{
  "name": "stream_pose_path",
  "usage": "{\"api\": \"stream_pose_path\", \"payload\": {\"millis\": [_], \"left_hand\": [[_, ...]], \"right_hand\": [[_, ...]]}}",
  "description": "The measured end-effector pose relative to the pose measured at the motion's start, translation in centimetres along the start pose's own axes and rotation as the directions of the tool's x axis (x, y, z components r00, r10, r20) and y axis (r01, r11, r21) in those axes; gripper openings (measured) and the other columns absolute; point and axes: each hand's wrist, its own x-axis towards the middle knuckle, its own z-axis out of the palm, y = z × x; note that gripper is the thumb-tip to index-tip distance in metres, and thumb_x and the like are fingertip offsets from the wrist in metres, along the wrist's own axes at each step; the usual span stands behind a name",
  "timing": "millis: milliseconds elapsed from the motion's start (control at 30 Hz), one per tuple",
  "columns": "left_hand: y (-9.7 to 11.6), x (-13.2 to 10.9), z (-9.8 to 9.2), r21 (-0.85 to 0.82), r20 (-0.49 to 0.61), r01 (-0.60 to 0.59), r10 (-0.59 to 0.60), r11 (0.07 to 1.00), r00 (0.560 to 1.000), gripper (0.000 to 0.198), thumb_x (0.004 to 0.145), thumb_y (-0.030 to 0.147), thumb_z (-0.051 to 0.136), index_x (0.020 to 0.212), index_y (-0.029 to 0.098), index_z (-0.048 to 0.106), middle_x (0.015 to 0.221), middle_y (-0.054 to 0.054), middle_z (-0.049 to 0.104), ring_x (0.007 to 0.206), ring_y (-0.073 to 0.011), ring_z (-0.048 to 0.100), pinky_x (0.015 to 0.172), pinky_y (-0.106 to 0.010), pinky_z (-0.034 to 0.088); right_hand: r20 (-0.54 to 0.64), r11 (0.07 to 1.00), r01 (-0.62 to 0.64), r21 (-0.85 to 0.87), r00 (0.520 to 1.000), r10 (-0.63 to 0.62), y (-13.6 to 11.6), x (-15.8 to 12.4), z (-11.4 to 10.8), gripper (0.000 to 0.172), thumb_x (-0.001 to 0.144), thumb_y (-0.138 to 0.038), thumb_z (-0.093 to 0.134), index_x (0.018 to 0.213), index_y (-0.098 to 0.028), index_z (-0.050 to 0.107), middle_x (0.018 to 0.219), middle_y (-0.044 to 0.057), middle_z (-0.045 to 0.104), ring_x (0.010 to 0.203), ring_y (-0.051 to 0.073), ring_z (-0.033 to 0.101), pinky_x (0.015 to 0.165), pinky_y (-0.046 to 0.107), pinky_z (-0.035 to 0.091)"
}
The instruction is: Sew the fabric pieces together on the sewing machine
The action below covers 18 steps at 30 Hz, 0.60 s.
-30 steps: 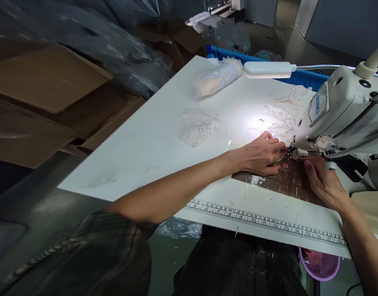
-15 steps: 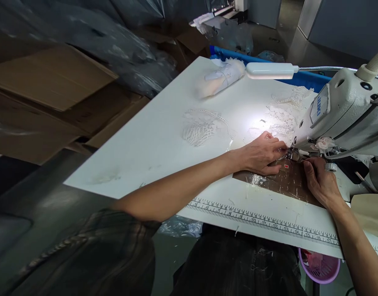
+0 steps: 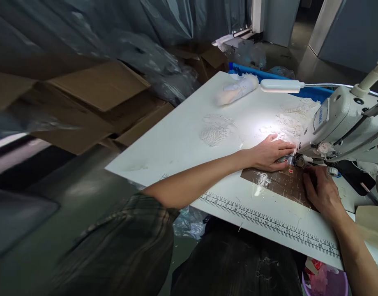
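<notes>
Patch of glossy brown material (image 3: 277,183) lies flat on the white table (image 3: 176,139), its far edge at the foot of the sewing machine (image 3: 343,121), its surface streaked with pale threads. Right hand (image 3: 321,192) rests on it palm down, fingers loosely spread. Left hand (image 3: 270,153) reaches the foot with fingers straight and together; whether they pinch anything, I cannot tell. Lamp (image 3: 280,85) lights lace scraps (image 3: 216,130) beyond.

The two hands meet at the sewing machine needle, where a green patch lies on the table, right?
No: the head view shows the patch is brown, not green. The left hand and right hand do meet at the sewing machine needle.
</notes>
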Motion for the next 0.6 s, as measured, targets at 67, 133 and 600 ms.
{"api": "stream_pose_path", "payload": {"millis": [67,133,600], "left_hand": [[0.0,0.1,0.2,0.032,-0.001,0.027,-0.027,0.999,1.0,0.047,0.097,0.039,0.044,0.139,0.018,0.047,0.151,-0.013,0.045,0.136,-0.0283,0.045,0.115,-0.054,0.028],[0.3,0.1,0.5,0.108,-0.033,0.048,-0.045,0.993,0.998,0.052,0.096,0.04,0.048,0.141,0.012,0.046,0.153,-0.019,0.039,0.14,-0.031,0.04,0.115,-0.054,0.03],[-5.4,-10.0,-5.2,0.082,-0.249,0.663,-0.629,0.744,0.736,0.03,0.099,0.035,0.046,0.103,0.016,0.068,0.122,-0.009,0.068,0.112,-0.0244,0.062,0.107,-0.051,0.04]], "right_hand": [[-0.009,0.998,0.047,-0.039,0.999,-0.048,0.2,-0.1,0.1,0.037,0.094,-0.044,0.038,0.104,-0.019,0.064,0.094,0.014,0.067,0.083,0.029,0.064,0.063,0.041,0.052],[-0.021,0.994,0.081,-0.078,0.996,-0.083,0.6,-0.3,0.3,0.036,0.093,-0.044,0.04,0.103,-0.02,0.064,0.093,0.014,0.067,0.078,0.029,0.064,0.059,0.041,0.051],[-0.077,0.985,0.113,0.133,0.992,-0.103,3.0,-1.0,3.1,0.041,0.086,-0.05,0.045,0.119,-0.032,0.063,0.09,0.012,0.067,0.074,0.034,0.066,0.056,0.05,0.056]]}}
